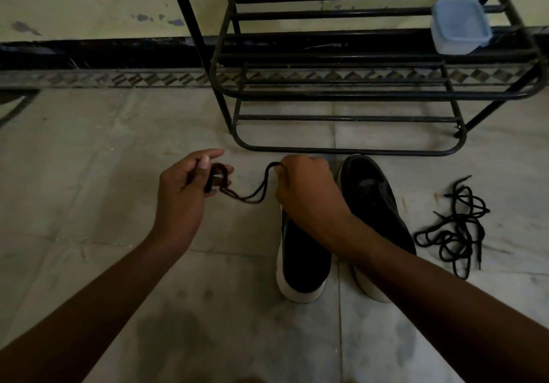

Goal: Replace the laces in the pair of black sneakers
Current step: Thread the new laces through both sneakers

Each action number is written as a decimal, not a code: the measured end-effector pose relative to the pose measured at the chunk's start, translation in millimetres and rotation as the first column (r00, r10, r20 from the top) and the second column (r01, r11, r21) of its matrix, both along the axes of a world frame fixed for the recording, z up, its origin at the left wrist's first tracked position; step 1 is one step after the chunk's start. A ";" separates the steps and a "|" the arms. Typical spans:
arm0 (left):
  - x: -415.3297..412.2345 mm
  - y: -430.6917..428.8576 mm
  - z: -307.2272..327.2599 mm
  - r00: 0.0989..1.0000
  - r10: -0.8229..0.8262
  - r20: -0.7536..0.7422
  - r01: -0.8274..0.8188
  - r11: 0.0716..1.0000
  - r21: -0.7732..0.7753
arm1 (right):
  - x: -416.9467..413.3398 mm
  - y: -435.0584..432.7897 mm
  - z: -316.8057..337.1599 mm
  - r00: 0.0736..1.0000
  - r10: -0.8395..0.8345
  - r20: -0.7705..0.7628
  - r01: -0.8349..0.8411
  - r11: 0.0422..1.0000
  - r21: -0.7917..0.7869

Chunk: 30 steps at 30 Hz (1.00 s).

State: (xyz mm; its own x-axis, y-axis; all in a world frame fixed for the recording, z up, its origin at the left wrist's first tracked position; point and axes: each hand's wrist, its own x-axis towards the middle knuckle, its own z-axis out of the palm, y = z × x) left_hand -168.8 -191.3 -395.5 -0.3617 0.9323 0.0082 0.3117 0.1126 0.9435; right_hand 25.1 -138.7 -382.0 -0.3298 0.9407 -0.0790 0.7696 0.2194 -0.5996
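So my left hand (184,192) has a dark lace (252,197) looped round its fingers, thumb pinning it down. My right hand (306,192) is curled up, pinching the other bit over the front of the left black sneaker (303,261). The lace sags between them. The right black sneaker (374,198) sits just beside it on the tiles, below the metal shoe rack (341,94), with a loose tangle of black laces (454,231) further right.

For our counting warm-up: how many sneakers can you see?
2. The left sneaker is partly hidden by the right hand; the right sneaker stands beside it, near the loose laces. None seem hidden.
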 end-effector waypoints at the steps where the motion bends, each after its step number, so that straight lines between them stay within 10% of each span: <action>1: -0.6 -1.0 0.4 0.999 -0.002 -0.037 0.003 1.000 0.008 | -0.5 1.2 -0.1 1.000 0.008 0.020 -0.007 1.000 -0.009; 10: 0.1 -13.4 30.7 0.973 -0.117 -0.199 0.132 0.989 0.063 | -20.6 -5.1 -11.0 0.961 0.268 0.063 -0.267 0.963 -0.025; 19: 9.1 -26.1 55.3 0.959 -0.109 -0.264 0.112 0.994 0.000 | -39.9 -21.6 4.9 0.640 0.241 -0.730 -0.490 0.860 -0.146; 26: 2.5 -27.7 28.3 0.919 -0.113 0.379 0.150 0.986 -0.072 | -28.5 -31.9 7.2 0.509 -0.009 -0.861 -0.284 0.942 -0.178; 30: 28.3 -40.3 7.2 0.829 -0.240 0.505 0.337 0.935 -0.110 | -11.3 -24.7 19.6 0.421 -0.080 -0.903 -0.198 0.964 -0.178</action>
